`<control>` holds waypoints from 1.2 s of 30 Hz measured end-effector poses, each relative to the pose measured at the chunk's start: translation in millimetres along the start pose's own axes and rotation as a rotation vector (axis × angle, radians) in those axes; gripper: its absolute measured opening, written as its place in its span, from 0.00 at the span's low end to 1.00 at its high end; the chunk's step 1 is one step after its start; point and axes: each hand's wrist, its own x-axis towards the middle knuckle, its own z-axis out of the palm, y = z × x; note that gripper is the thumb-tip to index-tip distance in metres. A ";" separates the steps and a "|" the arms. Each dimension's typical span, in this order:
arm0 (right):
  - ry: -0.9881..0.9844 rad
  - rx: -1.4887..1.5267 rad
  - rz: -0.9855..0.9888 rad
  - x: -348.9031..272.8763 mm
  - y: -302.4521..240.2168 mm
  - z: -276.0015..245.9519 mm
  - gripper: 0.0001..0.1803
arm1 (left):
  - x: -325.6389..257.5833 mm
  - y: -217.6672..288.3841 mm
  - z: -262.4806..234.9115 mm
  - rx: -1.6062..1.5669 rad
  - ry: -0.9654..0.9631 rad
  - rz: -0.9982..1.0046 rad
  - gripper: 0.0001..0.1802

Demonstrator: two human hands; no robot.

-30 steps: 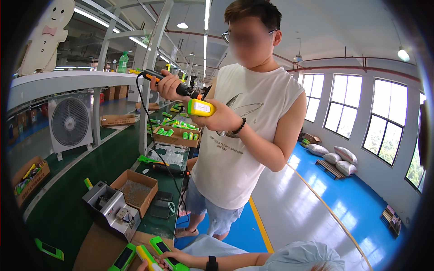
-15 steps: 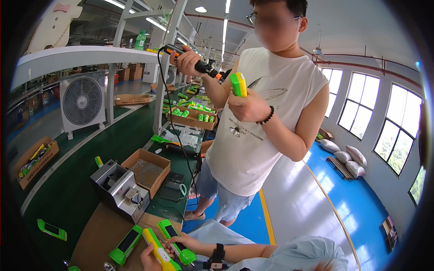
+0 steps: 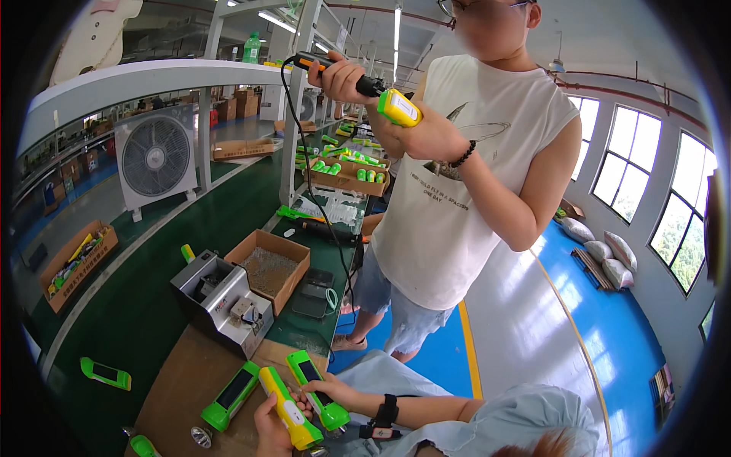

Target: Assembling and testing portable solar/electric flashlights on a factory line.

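My left hand (image 3: pixel 272 428) is closed around a yellow flashlight (image 3: pixel 288 407) with a green head, its fingers curling round from below. Right beside it, my right hand (image 3: pixel 333 390) grips a green flashlight (image 3: pixel 311 377) with a dark panel along its body. Another green flashlight (image 3: pixel 232 394) of that kind lies on the brown board (image 3: pixel 171 381) just left of my hands. Near its head is a round silvery reflector (image 3: pixel 202 436). Part of a green piece (image 3: pixel 143 445) shows at the lower edge.
A person facing me holds a corded power screwdriver (image 3: pixel 343 76) against a yellow-green flashlight (image 3: pixel 400 108). Its cable (image 3: pixel 304 160) hangs to the bench. A grey metal machine (image 3: pixel 222 301), an open carton (image 3: pixel 270 263) and phones (image 3: pixel 314 293) stand beyond my hands. One flashlight (image 3: pixel 106 373) lies far left.
The view has shifted, so most things sit further right and higher. The other person has brought the flashlight up to the screwdriver tip. My hands keep hold of their flashlights.
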 end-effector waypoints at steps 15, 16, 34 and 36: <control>-0.041 0.056 -0.012 -2.4 -3.8 1.9 0.12 | -2.6 2.3 4.1 -0.021 -0.031 -0.028 0.19; -0.040 0.056 -0.011 -2.3 -4.7 2.0 0.12 | -2.0 2.7 5.0 -0.022 -0.030 -0.028 0.19; -0.062 0.023 -0.003 -4.6 0.6 3.1 0.11 | -12.0 -2.4 3.6 -0.029 -0.029 -0.005 0.16; -0.041 -0.022 -0.014 -4.7 -0.7 4.7 0.11 | -12.2 -4.3 2.4 -0.047 -0.023 0.021 0.15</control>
